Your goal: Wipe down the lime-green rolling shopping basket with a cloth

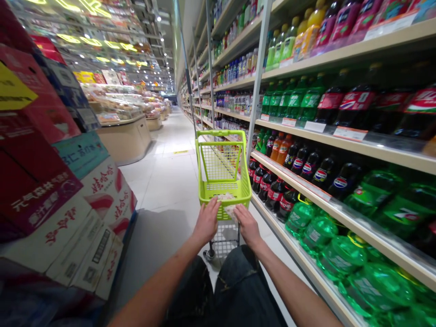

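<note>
A lime-green shopping cart stands in the aisle right in front of me. My left hand is closed over the near rim of its basket on the left side. My right hand grips the same rim on the right side. Between the two hands, inside the basket, lies a pale crumpled wrapper or paper; I cannot make out what it is. A lower wire rack of the cart shows below my hands. My knee in dark trousers is raised just behind the cart.
Shelves of soft-drink bottles run along the right, green bottles lowest and nearest. Stacked red and white cartons stand close on the left. The tiled aisle floor leads ahead past rounded display counters.
</note>
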`<state>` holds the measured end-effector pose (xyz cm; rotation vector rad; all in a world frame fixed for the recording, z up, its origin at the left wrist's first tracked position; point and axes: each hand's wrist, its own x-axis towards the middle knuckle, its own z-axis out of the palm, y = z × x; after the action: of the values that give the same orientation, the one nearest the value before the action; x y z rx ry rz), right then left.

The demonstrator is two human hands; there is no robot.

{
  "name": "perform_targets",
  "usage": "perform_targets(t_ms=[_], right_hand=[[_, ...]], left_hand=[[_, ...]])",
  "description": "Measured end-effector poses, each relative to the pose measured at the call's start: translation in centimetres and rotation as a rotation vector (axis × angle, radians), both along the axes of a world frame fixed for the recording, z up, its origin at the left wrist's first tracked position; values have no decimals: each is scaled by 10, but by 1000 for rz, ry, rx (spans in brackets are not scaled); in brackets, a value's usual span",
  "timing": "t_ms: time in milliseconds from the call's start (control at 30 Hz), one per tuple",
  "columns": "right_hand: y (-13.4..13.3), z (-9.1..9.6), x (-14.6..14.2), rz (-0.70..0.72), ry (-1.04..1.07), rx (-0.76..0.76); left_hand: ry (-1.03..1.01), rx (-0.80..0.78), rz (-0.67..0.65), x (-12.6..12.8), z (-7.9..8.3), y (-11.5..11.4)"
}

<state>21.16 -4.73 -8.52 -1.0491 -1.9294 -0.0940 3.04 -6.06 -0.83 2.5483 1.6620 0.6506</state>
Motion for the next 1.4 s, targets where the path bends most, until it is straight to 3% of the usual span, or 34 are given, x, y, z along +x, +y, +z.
perform_targets(t_ms=[67,167,267,333,500,567,667,733,800,967,1033,1200,1400], right_hand=[[-1,26,-14,74,63,-21],[-5,48,-30,17,259,-60],[-13,45,-40,-36,328,-85],[-18,37,-44,1,278,-100],[-18,28,-47,-30,292,-162],[-13,35,-44,13,209,-128],[0,51,-42,29,51,42],[11,54,-46,37,-38,152],[20,43,-52,87,-140,199],[21,-8,-60,236,-371,211],[19,-9,-60,244,-381,253],[26,16,-65,185,-320,291],[16,-15,-54,244,-407,248]], left_hand=[[-232,-62,-71,14,-1,-4],[-679,-266,9,33,-5,-8],[-1015,-451,34,42,-7,-12],[-1089,-507,26,41,-7,-15],[-1037,-554,-64,22,-8,-19],[-938,-529,43,8,-10,-14],[-807,-431,295,-15,-15,-5],[-774,-377,379,-27,-19,-1],[-748,-355,403,-34,-23,-1],[-669,-333,423,-39,-27,-6],[-650,-308,444,-42,-23,-4],[-619,-221,472,-45,-8,9],[-527,-154,425,-47,-7,8]])
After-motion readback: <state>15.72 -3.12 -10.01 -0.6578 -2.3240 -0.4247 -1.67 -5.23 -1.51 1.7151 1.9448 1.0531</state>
